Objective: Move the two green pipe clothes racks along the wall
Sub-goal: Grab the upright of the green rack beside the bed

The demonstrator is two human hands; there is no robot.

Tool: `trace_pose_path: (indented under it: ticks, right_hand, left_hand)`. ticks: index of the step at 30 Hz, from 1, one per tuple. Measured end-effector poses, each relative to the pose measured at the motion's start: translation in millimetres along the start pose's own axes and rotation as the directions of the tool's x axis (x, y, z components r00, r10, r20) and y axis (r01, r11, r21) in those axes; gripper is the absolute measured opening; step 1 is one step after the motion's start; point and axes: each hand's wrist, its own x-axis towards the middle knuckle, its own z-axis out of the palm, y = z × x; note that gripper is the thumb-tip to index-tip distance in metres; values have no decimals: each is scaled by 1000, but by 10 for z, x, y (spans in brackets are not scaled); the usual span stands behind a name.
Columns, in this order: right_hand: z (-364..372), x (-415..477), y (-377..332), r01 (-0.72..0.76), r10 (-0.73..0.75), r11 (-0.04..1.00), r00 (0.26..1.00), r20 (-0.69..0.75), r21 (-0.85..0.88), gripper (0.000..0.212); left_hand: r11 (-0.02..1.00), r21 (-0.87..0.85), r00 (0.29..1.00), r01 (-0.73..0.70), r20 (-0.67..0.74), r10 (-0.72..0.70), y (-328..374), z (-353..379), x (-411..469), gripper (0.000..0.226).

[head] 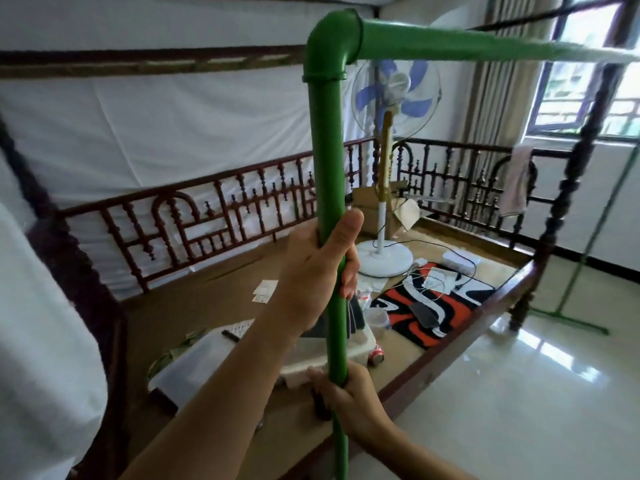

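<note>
A green pipe clothes rack (327, 161) fills the middle of the head view. Its upright post rises to an elbow joint, and the top bar runs off to the right. My left hand (315, 271) is wrapped around the post at mid height, thumb up. My right hand (346, 393) grips the same post lower down. The rack's far leg and foot (571, 322) stand on the floor at the right. I see only one rack.
A dark wooden bed frame (450, 337) with carved rails lies right behind the rack, strewn with a white fan (384, 258), a red patterned rug (436, 303), cables, boxes and a plastic bin. Glossy tiled floor (519, 393) spreads to the right, below a window (588, 81).
</note>
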Motion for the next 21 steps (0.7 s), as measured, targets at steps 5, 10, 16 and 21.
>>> trace_pose_path:
  ticks: [5, 10, 16, 21]
  right_hand:
    - [-623, 26, 50, 18, -24, 999, 976, -216, -29, 33]
    - [-1340, 29, 155, -8, -17, 998, 900, -435, -57, 36]
    - [-2132, 76, 317, -92, 37, 995, 749, -661, -49, 34]
    - [-2794, 288, 466, -133, 11, 987, 631, -775, -94, 34]
  left_hand:
    - [998, -63, 994, 14, 108, -8, -137, 623, 382, 40]
    - [991, -130, 968, 9, 248, 24, -349, 1306, 713, 38]
    - [981, -175, 893, 80, 449, 8, -605, 1985, 1079, 29]
    - [975, -205, 802, 86, 595, 54, -824, 2434, 1543, 28]
